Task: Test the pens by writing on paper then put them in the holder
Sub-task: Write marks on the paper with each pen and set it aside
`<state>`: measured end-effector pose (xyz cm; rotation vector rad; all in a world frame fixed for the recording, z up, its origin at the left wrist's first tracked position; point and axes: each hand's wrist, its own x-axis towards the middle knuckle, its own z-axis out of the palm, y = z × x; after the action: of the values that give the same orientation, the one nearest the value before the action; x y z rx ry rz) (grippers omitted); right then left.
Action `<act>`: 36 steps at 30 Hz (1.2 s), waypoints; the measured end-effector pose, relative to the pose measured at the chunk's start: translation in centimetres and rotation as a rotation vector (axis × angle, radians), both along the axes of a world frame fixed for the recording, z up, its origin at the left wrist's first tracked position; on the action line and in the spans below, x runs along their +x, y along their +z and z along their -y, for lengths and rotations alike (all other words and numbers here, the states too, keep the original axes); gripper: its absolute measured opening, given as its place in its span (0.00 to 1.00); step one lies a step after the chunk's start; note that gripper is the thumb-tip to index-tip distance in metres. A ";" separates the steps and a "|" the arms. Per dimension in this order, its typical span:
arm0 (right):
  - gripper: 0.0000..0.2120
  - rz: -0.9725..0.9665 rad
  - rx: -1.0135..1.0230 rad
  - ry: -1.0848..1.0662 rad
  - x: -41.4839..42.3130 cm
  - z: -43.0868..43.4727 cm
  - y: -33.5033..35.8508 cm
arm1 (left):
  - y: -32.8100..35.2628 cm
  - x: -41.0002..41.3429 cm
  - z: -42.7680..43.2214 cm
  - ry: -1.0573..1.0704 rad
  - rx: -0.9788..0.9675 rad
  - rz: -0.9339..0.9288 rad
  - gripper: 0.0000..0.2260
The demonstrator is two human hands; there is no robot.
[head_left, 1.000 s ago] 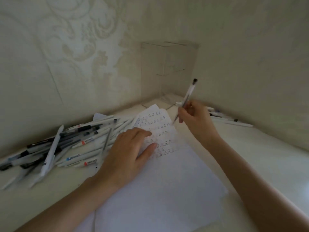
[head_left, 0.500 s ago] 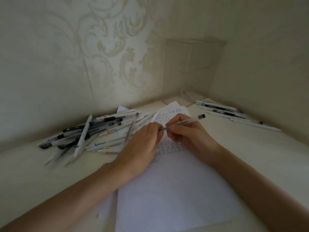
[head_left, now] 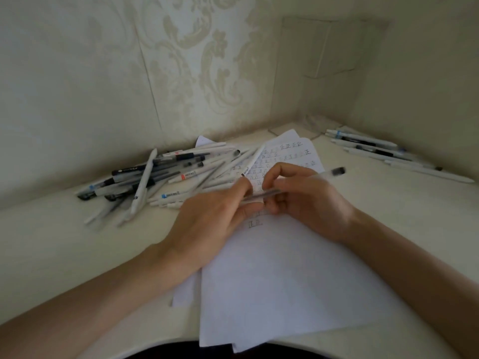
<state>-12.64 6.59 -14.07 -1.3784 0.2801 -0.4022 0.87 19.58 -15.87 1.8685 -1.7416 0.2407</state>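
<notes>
Both hands meet over the white paper [head_left: 285, 275], whose far half carries rows of small written marks. A clear pen [head_left: 324, 176] with a dark end lies almost level between them. My right hand [head_left: 308, 200] grips its barrel, and my left hand [head_left: 215, 218] pinches the pen's near end with thumb and fingertips. That end is hidden by the fingers. A heap of white and black pens [head_left: 160, 177] lies left of the paper. The clear plastic holder [head_left: 329, 73] stands in the back corner against the wall.
Several pens [head_left: 375, 149] lie in a row at the far right along the wall. Patterned wallpaper closes the desk at the back and right. The desk's front edge curves just below the paper.
My right hand brought the pen down from upright to level. My left hand left the paper and took hold of the pen's near end. The camera view shifted left.
</notes>
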 end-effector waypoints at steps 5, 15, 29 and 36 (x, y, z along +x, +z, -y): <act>0.13 -0.103 -0.251 -0.232 -1.0 1.0 1.1 | -0.3 0.7 -0.3 0.011 0.167 0.000 0.28; 0.16 -0.236 -0.546 -0.466 0.4 -1.9 -1.0 | -0.2 0.6 -0.2 -0.011 0.299 0.074 0.33; 0.15 -0.263 -0.641 -0.482 0.5 -1.8 -1.3 | -0.1 0.6 -0.2 -0.014 0.323 0.054 0.34; 0.14 -0.275 -0.646 -0.415 0.4 -2.0 -1.1 | -0.2 0.7 -0.1 -0.024 0.305 0.067 0.32</act>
<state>-12.22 8.54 -15.20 -2.0207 0.7137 -0.6857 1.53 19.71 -16.08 2.0706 -1.9327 0.0282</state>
